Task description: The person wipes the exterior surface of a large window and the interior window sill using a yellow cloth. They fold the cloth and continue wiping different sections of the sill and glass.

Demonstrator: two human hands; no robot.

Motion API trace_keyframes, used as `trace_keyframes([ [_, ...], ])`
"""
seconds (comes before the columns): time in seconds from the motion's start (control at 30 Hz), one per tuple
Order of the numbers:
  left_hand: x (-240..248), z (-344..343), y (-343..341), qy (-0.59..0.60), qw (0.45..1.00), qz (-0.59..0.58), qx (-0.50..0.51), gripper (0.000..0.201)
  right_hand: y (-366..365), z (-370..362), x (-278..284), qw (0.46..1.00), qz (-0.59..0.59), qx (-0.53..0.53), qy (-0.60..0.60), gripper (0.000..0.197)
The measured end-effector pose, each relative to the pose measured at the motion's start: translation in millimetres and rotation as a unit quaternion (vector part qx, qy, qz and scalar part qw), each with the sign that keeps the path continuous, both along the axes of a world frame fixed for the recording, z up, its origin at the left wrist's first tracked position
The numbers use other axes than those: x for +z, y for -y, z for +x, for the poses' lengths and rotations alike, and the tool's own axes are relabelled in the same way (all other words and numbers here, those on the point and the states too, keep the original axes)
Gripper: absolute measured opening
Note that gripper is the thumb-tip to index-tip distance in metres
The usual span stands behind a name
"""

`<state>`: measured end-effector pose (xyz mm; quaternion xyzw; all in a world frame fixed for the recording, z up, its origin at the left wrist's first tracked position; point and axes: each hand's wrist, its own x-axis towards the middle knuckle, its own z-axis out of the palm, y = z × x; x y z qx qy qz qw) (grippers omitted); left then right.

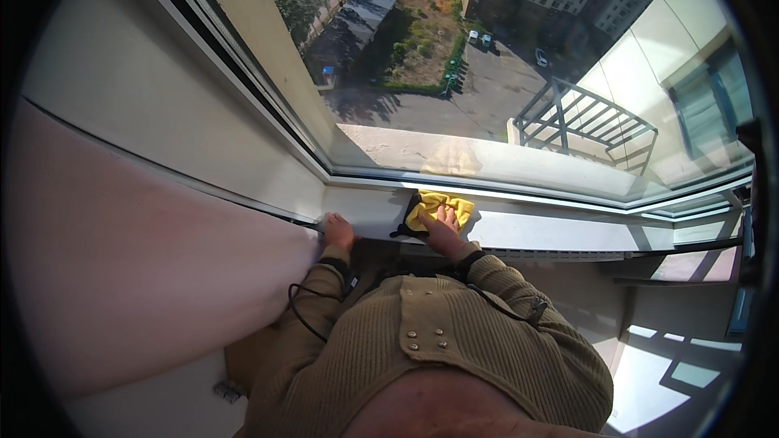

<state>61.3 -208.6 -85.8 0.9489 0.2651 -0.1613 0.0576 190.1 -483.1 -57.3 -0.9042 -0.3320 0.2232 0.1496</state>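
A yellow cloth [454,202] with a dark grey underside or border lies bunched on the white windowsill [535,225]. My right hand [443,233] presses down on it, its fingers sunk in the folds. To the left, my left hand [339,231] is curled at the sill's front edge, where the sill meets the side wall. Its fingertips are partly hidden, but it looks to be gripping that edge.
Behind the sill rises a window pane [406,146] in a light frame, with a metal rack [588,118] outside. A pinkish wall [162,251] closes in on the left. Below the sill runs a radiator [552,256]. Black cables [294,308] hang by my sleeves.
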Motion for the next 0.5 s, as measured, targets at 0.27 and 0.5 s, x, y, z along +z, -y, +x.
trace_keyframes([
  [0.27,1.5,-6.5,8.5,0.059,0.998,-0.004,0.032,0.095,6.1,12.7,12.4,0.985,0.057,0.156,0.043,0.054],
  [0.5,7.0,4.1,6.8,0.001,0.992,-0.069,0.106,0.101,137.0,37.4,-6.1,0.996,-0.014,-0.043,0.074,0.051],
])
